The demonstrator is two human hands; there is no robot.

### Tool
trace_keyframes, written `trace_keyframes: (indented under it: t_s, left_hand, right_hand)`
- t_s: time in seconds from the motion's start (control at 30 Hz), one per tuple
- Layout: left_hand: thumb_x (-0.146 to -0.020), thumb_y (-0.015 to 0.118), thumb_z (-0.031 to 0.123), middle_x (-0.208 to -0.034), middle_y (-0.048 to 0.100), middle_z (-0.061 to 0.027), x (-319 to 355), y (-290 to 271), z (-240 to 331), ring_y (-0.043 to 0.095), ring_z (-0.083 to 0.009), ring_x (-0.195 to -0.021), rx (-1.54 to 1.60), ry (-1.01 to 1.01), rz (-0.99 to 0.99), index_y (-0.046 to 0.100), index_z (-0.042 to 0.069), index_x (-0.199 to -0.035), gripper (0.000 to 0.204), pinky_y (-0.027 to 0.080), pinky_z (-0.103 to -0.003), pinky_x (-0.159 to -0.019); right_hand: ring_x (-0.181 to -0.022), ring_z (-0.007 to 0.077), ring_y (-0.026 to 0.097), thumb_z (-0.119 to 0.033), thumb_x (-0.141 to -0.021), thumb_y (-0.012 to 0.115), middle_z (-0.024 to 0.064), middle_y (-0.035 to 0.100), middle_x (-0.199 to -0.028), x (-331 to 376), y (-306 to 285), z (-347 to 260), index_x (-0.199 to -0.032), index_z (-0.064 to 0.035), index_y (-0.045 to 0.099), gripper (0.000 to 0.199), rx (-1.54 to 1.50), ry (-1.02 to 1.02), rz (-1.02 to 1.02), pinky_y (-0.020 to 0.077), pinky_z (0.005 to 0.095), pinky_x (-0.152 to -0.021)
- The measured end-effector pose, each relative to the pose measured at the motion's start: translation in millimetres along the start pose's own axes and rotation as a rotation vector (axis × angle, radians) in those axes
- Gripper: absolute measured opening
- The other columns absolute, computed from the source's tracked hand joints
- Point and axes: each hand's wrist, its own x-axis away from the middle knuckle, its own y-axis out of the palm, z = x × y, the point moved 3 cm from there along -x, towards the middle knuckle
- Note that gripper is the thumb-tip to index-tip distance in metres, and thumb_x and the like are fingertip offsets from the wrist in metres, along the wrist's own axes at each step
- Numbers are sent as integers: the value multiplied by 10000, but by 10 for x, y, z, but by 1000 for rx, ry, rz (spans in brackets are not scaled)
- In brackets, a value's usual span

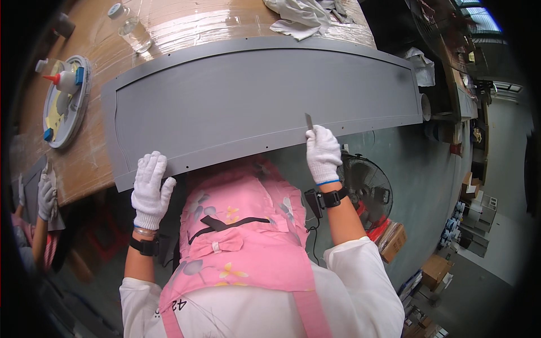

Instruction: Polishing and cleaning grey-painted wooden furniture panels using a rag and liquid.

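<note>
A long grey panel (242, 90) with a raised rim lies on the table in front of me, its near edge jutting past the table. My left hand (150, 183), in a white knitted glove, rests on the panel's near left corner with its fingers stretched out. My right hand (323, 152), gloved the same way, is closed around a thin flat grey blade (308, 120). The blade points up and away over the near edge, right of the panel's middle. Its handle, if it has one, is hidden in the glove.
The table (84, 163) is wrapped in clear film. On it at the left are a round lid (84, 104) with a red-tipped bottle (69, 81), a clear bottle (134, 34), and rags (301, 17) at the back. A fan (366, 188) stands right; another person's gloved hand (47, 197) shows left.
</note>
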Motion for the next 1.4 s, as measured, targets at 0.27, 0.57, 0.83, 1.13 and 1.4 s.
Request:
trace_keyframes:
  t_s: [0.27, 0.57, 0.83, 1.13, 1.4]
  left_hand:
    - [-904, 659, 280, -1409, 523, -173, -291, 105, 164, 451, -370, -1343, -70, 3, 12, 536, 53, -1371, 533, 326, -492, -1156]
    - [-881, 658, 277, -1443, 486, -176, -498, 153, -17, 408, -390, -1371, -97, 36, -124, 532, 58, -1370, 550, 282, -516, -1173]
    - [-862, 661, 313, -1473, 455, -166, -414, 141, -386, 368, -388, -1403, -40, 17, -55, 543, 58, -1363, 574, 258, -545, -1181]
    - [-808, 695, 284, -1449, 482, -160, -454, 129, -412, 376, -372, -1401, 21, 51, -61, 568, 57, -1330, 583, 252, -555, -1183]
    - [-796, 695, 259, -1449, 478, -166, -467, 133, -394, 372, -373, -1403, 48, 72, -101, 562, 53, -1330, 587, 240, -551, -1188]
  right_hand:
    - [-808, 335, 637, -223, -921, 623, 142, 605, -893, -14, 2, 597, -974, -82, 567, 162, 191, 142, 56, 538, 450, -677]
    - [-799, 334, 645, -161, -860, 656, 125, 638, -845, 92, 49, -1196, -1007, -93, 613, 168, -539, -324, -277, 533, 450, -679]
    - [-872, 374, 688, -279, -973, 549, 154, 657, -1060, -1276, 301, -512, -1173, -89, 548, 276, 30, 307, -152, 574, 492, -717]
    - [-815, 345, 695, -256, -961, 568, 163, 625, -997, -1642, 717, -1150, -1106, -49, 498, 262, 162, 162, -149, 589, 442, -648]
    - [-946, 392, 659, -232, -962, 546, 207, 614, -1069, -1567, 617, -924, -1245, -59, 534, 332, -116, 263, -51, 556, 496, -796]
